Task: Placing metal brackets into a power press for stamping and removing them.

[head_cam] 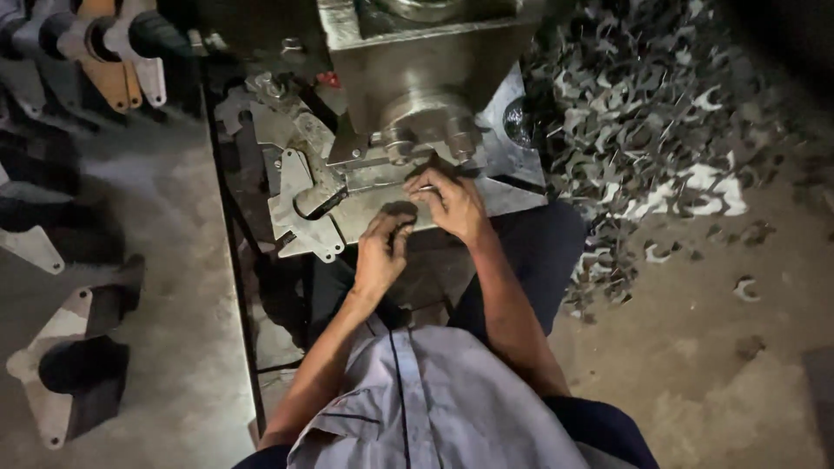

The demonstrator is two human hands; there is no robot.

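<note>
I sit in front of a grey metal press machine (417,78). My right hand (452,204) reaches to the press bed (365,208) just under the round ram (426,130) and pinches a small flat metal piece (426,187) at its fingertips. Close beside it at the bed's front edge, my left hand (382,252) is curled with the fingers closed around a small dark metal part (400,211). Both forearms come up from my lap, over a light grey shirt and dark trousers.
A large heap of small curved metal cut-outs (651,122) covers the floor to the right. Flat shaped metal plates (295,208) lie left of the bed. Several bracket-like parts (61,373) stand on the concrete floor at the left, more (104,52) at the top left.
</note>
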